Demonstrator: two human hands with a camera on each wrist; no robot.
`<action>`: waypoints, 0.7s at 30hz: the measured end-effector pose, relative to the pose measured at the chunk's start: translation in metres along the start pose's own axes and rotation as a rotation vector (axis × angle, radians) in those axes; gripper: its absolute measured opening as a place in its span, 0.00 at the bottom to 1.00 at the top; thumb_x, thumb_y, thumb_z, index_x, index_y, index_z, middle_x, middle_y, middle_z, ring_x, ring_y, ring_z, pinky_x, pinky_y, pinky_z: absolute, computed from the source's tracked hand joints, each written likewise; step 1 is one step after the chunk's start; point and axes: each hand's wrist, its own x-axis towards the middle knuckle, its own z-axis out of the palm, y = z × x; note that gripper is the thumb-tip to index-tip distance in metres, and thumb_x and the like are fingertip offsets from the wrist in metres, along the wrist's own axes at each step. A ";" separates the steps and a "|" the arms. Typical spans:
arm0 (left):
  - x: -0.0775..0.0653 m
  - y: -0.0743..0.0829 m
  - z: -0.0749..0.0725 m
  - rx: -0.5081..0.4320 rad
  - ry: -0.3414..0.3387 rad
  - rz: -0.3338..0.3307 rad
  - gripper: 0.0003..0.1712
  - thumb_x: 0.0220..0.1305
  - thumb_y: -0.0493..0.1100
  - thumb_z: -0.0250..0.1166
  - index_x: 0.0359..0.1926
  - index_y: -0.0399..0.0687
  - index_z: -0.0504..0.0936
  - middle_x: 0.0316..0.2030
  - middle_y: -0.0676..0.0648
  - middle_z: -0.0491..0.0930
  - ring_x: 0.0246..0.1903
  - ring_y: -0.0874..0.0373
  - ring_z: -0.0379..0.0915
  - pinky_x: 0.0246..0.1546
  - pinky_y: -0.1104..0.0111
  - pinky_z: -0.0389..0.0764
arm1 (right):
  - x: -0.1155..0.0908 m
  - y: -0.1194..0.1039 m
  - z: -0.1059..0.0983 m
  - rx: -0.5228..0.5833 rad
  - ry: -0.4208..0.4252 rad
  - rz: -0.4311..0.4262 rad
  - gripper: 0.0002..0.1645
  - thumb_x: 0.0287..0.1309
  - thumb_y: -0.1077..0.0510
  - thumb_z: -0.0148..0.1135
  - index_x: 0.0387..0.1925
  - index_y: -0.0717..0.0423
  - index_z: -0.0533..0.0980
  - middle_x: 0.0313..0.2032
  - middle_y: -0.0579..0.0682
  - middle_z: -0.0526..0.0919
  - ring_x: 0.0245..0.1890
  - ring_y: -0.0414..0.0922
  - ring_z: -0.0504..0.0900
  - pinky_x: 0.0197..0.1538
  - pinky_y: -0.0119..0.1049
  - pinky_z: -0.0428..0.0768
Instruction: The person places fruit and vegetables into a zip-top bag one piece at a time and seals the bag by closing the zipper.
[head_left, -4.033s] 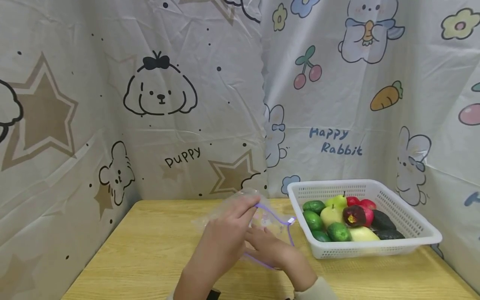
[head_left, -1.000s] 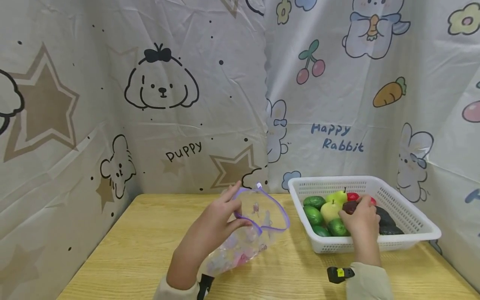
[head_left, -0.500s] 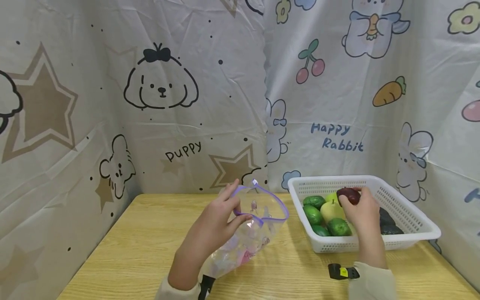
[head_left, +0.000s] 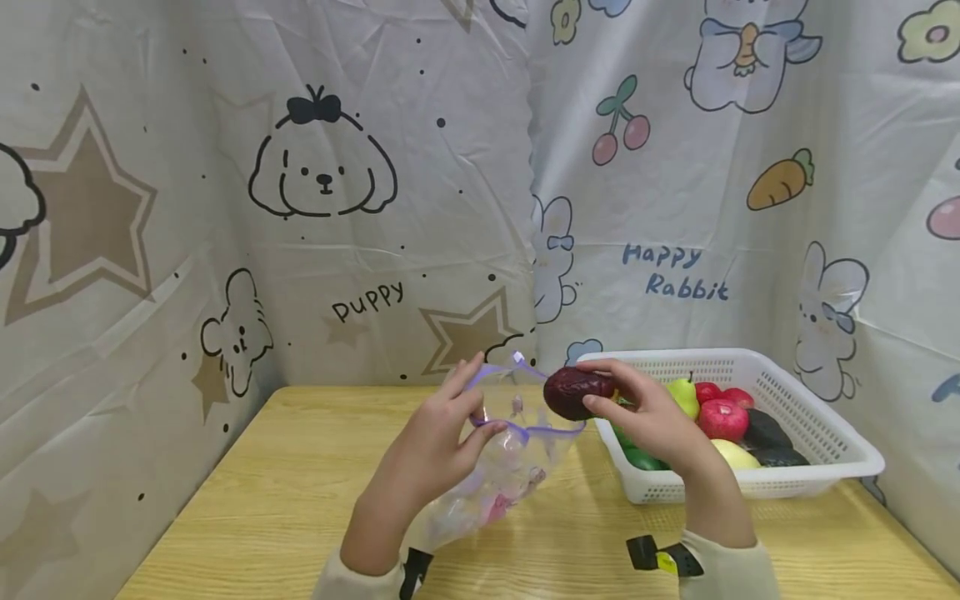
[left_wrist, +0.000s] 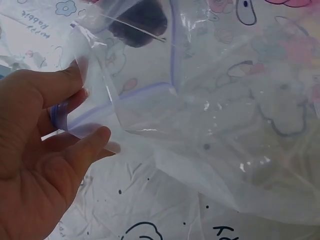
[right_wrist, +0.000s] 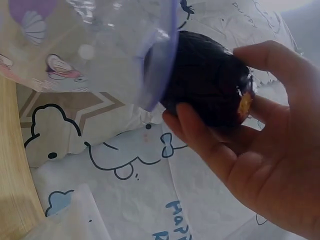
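Note:
My left hand (head_left: pixel 431 450) holds the rim of a clear plastic zip bag (head_left: pixel 498 475) with a purple zip edge and pink prints, its mouth spread wide. In the left wrist view, thumb and fingers curl at the purple edge (left_wrist: pixel 147 91). My right hand (head_left: pixel 660 417) grips a dark maroon oval fruit (head_left: pixel 573 393) with wrinkled skin, at the right side of the bag's mouth. In the right wrist view, the fruit (right_wrist: pixel 205 80) shows a yellow-orange spot at its end, and the bag's purple rim overlaps its far side.
A white perforated basket (head_left: pixel 840 471) stands at the right with green fruit, a pear (head_left: pixel 684 395), red fruit (head_left: pixel 723 418) and dark oval fruit (head_left: pixel 765 429). The wooden table (head_left: pixel 262 483) ends at a printed cloth backdrop (head_left: pixel 360 167).
Both hands were at the bag earlier. My right hand then went to the basket, lifted out the maroon fruit and carried it left to the bag's mouth. My left hand kept holding the rim.

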 end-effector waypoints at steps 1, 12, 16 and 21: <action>0.000 0.000 0.000 0.002 0.005 0.004 0.16 0.56 0.46 0.66 0.22 0.49 0.68 0.67 0.36 0.63 0.63 0.38 0.57 0.55 0.53 0.75 | 0.000 0.000 0.002 -0.018 -0.019 -0.023 0.22 0.60 0.50 0.59 0.56 0.46 0.72 0.49 0.54 0.80 0.45 0.47 0.78 0.45 0.46 0.81; 0.002 0.000 0.001 -0.004 0.044 0.022 0.15 0.58 0.45 0.64 0.23 0.49 0.68 0.66 0.35 0.65 0.62 0.37 0.60 0.54 0.53 0.76 | 0.001 -0.006 0.015 -0.113 -0.177 -0.054 0.23 0.57 0.46 0.61 0.55 0.43 0.74 0.48 0.48 0.81 0.42 0.42 0.80 0.42 0.39 0.85; 0.002 0.000 0.002 -0.009 0.038 0.025 0.15 0.59 0.46 0.64 0.23 0.48 0.67 0.66 0.36 0.64 0.63 0.38 0.58 0.56 0.53 0.74 | 0.001 -0.005 0.016 -0.107 -0.211 -0.061 0.23 0.58 0.46 0.59 0.55 0.44 0.74 0.47 0.48 0.81 0.43 0.42 0.79 0.43 0.39 0.84; 0.002 0.001 0.001 -0.024 0.043 0.038 0.15 0.60 0.45 0.63 0.23 0.48 0.66 0.67 0.38 0.63 0.64 0.39 0.56 0.55 0.54 0.76 | 0.000 -0.003 0.016 -0.083 -0.214 -0.055 0.19 0.61 0.48 0.56 0.53 0.46 0.75 0.52 0.52 0.81 0.47 0.47 0.80 0.45 0.46 0.84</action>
